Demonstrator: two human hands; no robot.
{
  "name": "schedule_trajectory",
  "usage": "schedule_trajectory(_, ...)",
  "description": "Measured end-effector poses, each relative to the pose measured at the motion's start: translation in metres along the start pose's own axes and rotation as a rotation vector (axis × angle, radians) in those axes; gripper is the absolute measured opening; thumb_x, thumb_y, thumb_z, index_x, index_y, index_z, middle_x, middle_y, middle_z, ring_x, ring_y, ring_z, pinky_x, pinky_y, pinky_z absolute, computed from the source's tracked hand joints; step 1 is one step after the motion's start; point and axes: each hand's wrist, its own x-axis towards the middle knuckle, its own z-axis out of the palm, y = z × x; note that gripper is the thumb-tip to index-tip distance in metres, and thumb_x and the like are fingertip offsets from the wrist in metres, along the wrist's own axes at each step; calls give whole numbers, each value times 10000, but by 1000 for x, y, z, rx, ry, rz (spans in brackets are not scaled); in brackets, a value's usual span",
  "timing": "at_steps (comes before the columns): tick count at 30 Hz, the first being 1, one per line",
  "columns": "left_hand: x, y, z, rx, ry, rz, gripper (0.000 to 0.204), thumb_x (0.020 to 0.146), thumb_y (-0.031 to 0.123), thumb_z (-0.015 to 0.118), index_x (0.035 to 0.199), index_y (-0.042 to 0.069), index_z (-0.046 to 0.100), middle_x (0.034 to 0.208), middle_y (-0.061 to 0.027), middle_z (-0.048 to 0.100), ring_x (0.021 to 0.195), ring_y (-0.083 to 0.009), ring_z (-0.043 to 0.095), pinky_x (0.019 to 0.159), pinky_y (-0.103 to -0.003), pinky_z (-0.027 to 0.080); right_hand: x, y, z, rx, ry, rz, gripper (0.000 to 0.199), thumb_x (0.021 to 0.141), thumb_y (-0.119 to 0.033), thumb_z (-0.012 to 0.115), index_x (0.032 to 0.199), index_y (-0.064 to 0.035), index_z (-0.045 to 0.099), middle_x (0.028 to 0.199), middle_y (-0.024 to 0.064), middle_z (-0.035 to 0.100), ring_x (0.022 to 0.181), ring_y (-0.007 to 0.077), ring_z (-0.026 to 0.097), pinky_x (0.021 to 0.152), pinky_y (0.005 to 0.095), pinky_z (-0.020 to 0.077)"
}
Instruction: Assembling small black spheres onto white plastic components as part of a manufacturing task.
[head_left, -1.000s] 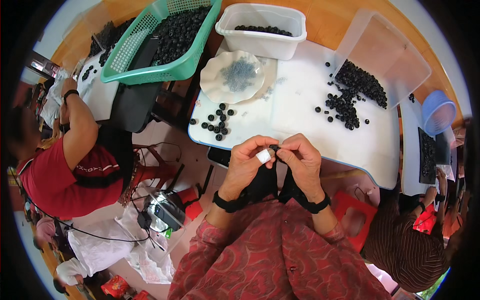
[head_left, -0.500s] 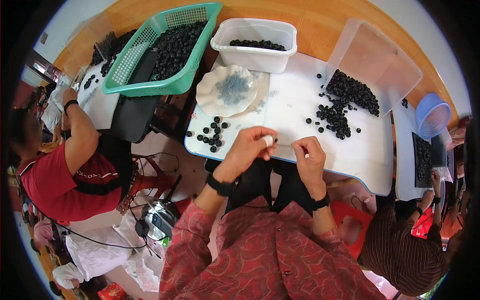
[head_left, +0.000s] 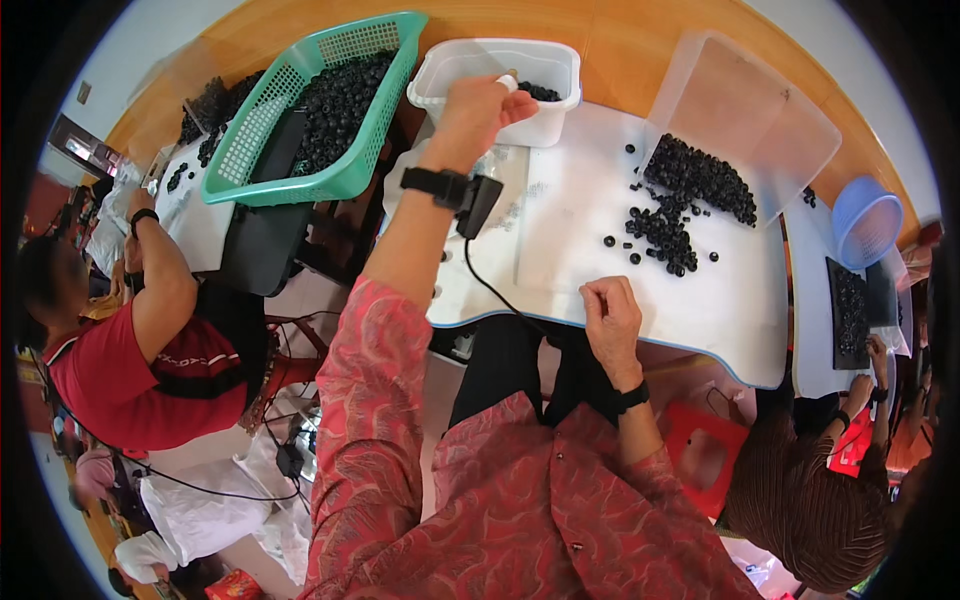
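My left hand (head_left: pixel 478 108) is stretched far forward over the near rim of a white plastic tub (head_left: pixel 450 62) that holds a few small black parts (head_left: pixel 541 93). Its fingers are pinched together, one fingertip is wrapped in white tape, and whatever is between them is hidden. A black wristband with a small black box (head_left: pixel 476 204) and a cable hangs from that wrist. My right hand (head_left: pixel 610 316) rests curled on the white table (head_left: pixel 590 215) near its front edge. A heap of small black rings (head_left: pixel 688 192) lies to its far right.
A green basket (head_left: pixel 262 128) full of black rings stands at the back left. A clear tilted bin (head_left: pixel 745 105) lies behind the ring heap, and a blue basket (head_left: pixel 866 224) sits at the right. One person in red (head_left: pixel 150 360) works at the left, another (head_left: pixel 805 500) at the lower right.
My hands were together at the table's front edge. The left hand has since reached forward to the white tub, while the right hand stayed near the edge.
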Motion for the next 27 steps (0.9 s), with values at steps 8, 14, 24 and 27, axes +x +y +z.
schedule_trajectory(8,-136,-2,-57,629,129,-130,176,960,79,624,1056,-30,724,833,-36,687,698,-85,622,619,-233,513,-1,1,4,-25,5,-4,119,857,40,708,898,-21,614,852,115,603,696,271,618,606,355,501)
schedule_trajectory(14,-184,-70,-78,1348,225,236,178,846,65,706,1009,9,749,857,-189,706,767,-353,692,703,-412,538,0,-1,4,-38,10,-21,130,845,42,715,898,-21,615,848,117,604,696,279,620,605,359,502)
schedule_trajectory(24,-190,-84,-59,1594,272,126,122,886,75,650,980,69,728,957,-187,633,836,-414,667,734,-485,529,0,-1,3,-32,19,2,133,835,35,723,888,-33,622,853,98,615,692,264,628,597,352,504)
schedule_trajectory(27,-191,-86,-57,1604,268,183,128,874,24,631,988,34,688,960,-195,632,827,-424,659,727,-491,529,0,2,4,-28,17,-11,136,835,32,727,898,-31,624,856,96,614,680,256,623,587,347,501)
